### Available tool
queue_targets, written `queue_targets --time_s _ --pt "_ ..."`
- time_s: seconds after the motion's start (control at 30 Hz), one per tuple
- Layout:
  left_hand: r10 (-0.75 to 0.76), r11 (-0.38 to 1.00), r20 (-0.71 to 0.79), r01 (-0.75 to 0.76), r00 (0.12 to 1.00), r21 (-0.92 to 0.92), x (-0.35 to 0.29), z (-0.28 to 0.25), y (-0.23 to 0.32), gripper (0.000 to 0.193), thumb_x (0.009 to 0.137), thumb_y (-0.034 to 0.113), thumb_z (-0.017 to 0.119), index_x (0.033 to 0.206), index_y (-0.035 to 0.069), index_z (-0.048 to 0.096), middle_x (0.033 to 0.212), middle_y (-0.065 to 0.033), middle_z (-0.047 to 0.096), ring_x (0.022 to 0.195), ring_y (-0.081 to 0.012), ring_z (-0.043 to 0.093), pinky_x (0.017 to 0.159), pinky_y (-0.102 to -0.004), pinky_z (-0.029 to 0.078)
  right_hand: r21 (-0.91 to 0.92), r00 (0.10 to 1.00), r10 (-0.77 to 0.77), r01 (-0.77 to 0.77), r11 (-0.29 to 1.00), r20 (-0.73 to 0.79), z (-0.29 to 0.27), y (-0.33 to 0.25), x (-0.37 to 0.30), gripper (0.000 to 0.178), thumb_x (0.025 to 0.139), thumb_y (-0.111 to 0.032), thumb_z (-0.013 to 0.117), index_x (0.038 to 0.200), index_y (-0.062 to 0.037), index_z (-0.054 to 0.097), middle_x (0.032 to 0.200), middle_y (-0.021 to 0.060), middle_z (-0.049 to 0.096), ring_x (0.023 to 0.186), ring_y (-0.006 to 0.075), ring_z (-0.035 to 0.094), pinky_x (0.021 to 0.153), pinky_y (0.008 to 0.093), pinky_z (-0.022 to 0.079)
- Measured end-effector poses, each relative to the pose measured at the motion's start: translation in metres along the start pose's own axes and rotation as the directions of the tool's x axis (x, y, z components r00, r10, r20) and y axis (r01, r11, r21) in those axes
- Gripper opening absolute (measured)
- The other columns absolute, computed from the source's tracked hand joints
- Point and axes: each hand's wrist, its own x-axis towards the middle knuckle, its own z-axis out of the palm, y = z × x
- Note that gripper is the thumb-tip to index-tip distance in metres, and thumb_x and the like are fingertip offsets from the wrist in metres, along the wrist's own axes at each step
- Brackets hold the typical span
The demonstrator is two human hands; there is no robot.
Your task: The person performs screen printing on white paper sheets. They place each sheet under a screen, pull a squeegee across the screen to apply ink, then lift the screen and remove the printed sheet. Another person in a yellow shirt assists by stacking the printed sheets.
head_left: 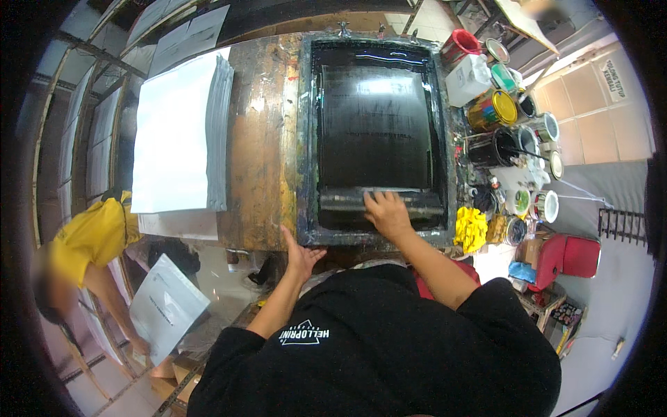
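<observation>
A screen-printing frame (308,149) coated with dark ink lies on the worktable, its dark mesh (375,149) glossy at the far part. Across the near end of the mesh rests a long dark squeegee (340,200). My right hand (389,214) grips its bar near the middle, fingers bent over the top. Beside the frame's near left corner, at the table's front edge, my left hand (300,258) is empty with thumb and fingers spread. To the left, a thick stack of white sheets (170,139) stands on the stained wooden table (257,139).
Paint cans and tubs (493,108) crowd the right side beside the frame, with a crumpled yellow cloth (471,229) nearer me. A red chair (573,257) stands farther right. At lower left a co-worker in a yellow shirt (104,226) holds a printed sheet (167,306) near racks.
</observation>
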Motion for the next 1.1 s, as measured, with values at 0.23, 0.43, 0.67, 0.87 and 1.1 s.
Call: queue_targets --time_s 0.23,0.43,0.67,0.87,1.1 --pt "0.019 0.998 0.052 -0.022 0.998 0.067 -0.002 0.003 0.003 0.139 0.072 0.103 0.029 0.162 0.002 -0.001 0.159 -0.0306 0.03 0.134 -0.0431 0.047 0.107 -0.0488 0.042 -0.023 0.994 0.025 -0.028 0.999 -0.11 0.02 0.123 0.201 0.044 0.081 -0.033 0.08 0.116 -0.0117 0.064 0.106 0.0083 0.063 0.1 0.0302 0.061 0.08 0.0442 0.053" --pt "0.02 1.0 -0.058 -0.021 0.998 -0.013 -0.024 0.012 0.002 0.131 0.078 0.099 0.022 0.159 -0.003 0.017 0.153 -0.0272 0.043 0.136 -0.0436 0.048 0.111 -0.0516 0.039 0.026 0.997 0.005 -0.007 1.0 0.079 -0.008 0.206 0.329 0.045 0.094 -0.057 0.059 0.107 -0.0154 0.069 0.097 0.0129 0.072 0.094 0.0346 0.071 0.073 0.0495 0.057" --pt "0.138 0.99 -0.05 -0.136 0.989 0.048 -0.037 0.005 -0.003 0.126 0.082 0.097 0.021 0.155 -0.005 0.028 0.142 -0.0254 0.054 0.126 -0.0383 0.056 0.102 -0.0498 0.048 -0.05 0.988 -0.039 0.032 0.998 -0.15 0.011 0.216 0.327 0.041 0.092 -0.055 0.063 0.109 -0.0172 0.068 0.094 0.0104 0.069 0.091 0.0323 0.069 0.071 0.0473 0.057" --pt "0.257 0.966 0.003 -0.257 0.966 0.033 -0.051 0.0 -0.006 0.126 0.082 0.096 0.025 0.155 -0.008 0.02 0.138 -0.0279 0.051 0.12 -0.0384 0.058 0.1 -0.0511 0.051 -0.04 1.0 0.011 -0.011 0.999 -0.023 -0.021 0.115 0.188 0.037 0.09 -0.044 0.069 0.111 -0.0134 0.062 0.101 0.0119 0.067 0.096 0.034 0.067 0.069 0.0484 0.058" --pt "0.328 0.937 0.331 -0.349 0.885 0.005 -0.083 -0.008 0.017 0.126 0.086 0.092 0.024 0.157 -0.009 0.003 0.148 -0.0323 0.041 0.13 -0.0403 0.054 0.11 -0.0487 0.045 0.064 0.973 0.107 -0.122 0.99 0.204 -0.149 -0.016 0.029 0.044 0.091 -0.046 0.067 0.108 -0.006 0.058 0.099 0.0156 0.063 0.096 0.0374 0.065 0.071 0.0498 0.056"
